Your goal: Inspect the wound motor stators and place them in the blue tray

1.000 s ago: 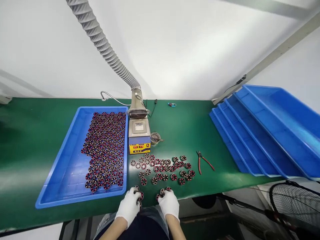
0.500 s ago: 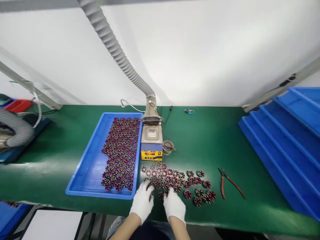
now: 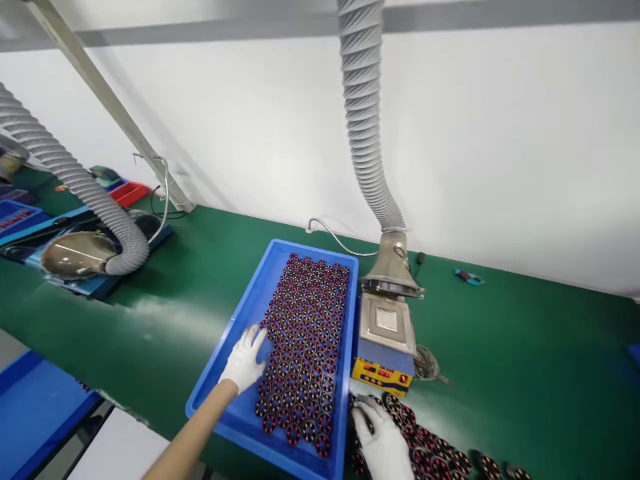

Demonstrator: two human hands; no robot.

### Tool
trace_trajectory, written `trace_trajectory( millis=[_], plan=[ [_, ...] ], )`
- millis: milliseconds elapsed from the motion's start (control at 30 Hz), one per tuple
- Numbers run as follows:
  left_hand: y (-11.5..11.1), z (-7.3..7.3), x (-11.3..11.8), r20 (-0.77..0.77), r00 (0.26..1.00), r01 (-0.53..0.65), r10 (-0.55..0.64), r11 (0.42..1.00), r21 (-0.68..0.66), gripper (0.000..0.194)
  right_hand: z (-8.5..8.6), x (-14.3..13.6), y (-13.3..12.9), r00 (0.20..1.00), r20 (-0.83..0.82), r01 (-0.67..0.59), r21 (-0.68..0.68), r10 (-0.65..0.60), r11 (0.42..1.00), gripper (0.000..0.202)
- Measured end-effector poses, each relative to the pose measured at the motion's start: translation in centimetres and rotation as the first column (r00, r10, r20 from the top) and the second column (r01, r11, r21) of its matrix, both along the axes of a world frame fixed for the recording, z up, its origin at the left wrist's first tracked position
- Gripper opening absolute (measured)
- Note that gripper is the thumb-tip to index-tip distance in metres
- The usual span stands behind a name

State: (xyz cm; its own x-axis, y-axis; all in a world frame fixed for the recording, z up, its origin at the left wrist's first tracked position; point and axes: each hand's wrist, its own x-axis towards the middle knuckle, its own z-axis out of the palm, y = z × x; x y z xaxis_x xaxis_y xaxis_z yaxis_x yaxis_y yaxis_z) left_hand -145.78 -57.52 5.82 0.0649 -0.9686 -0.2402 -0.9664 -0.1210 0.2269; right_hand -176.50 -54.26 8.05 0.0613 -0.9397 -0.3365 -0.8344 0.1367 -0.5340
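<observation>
Round wound motor stators (image 3: 305, 333), with red and copper-coloured coils, lie in packed rows in a blue tray (image 3: 240, 303). My left hand (image 3: 244, 360), in a white glove, is over the tray at the left edge of these rows. Its fingers are spread, with the fingertips beside the outermost stators, and I see nothing held in them. Also gloved, my right hand (image 3: 383, 440) is right of the tray among loose stators (image 3: 430, 450) on the green table. Its thumb and fingers close around a dark stator, partly hidden by the glove.
Behind my right hand stands a blue and yellow solder pot (image 3: 385, 377) under a metal hood with a grey duct (image 3: 367, 127). A wire-filled dish (image 3: 425, 363) sits beside it. Another duct and hood (image 3: 80, 253) stand at the left. A blue tray (image 3: 35, 407) is lower left.
The view has turned left and come closer. My left hand has moved from the loose stators on the table to the tray. My right hand stays among the loose stators.
</observation>
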Motion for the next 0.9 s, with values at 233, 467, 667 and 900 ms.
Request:
trace_trajectory(
  millis=[233,467,667,900],
  plan=[
    [-7.4,-2.1,2.7,-0.012,0.965,0.259,-0.262,0.946,0.194,0.088,-1.1,12.6,-6.7,0.984,0.065,-0.162,-0.090,0.168,0.983,0.027],
    [-9.5,-2.1,2.9,-0.034,0.946,0.320,-0.324,0.908,0.268,0.095,-3.2,19.4,-16.2,0.921,-0.146,-0.378,-0.115,0.360,0.919,0.035],
    [-9.9,-2.0,2.4,-0.044,0.966,0.256,-0.255,0.919,0.299,0.084,-3.5,22.0,-21.7,0.788,-0.297,-0.567,-0.006,0.540,0.824,0.039],
    [-8.1,-1.7,2.9,-0.060,0.994,0.110,-0.095,0.940,0.323,0.071,-2.5,23.7,-22.8,0.609,-0.403,-0.711,0.104,0.683,0.695,0.033]
  ],
)
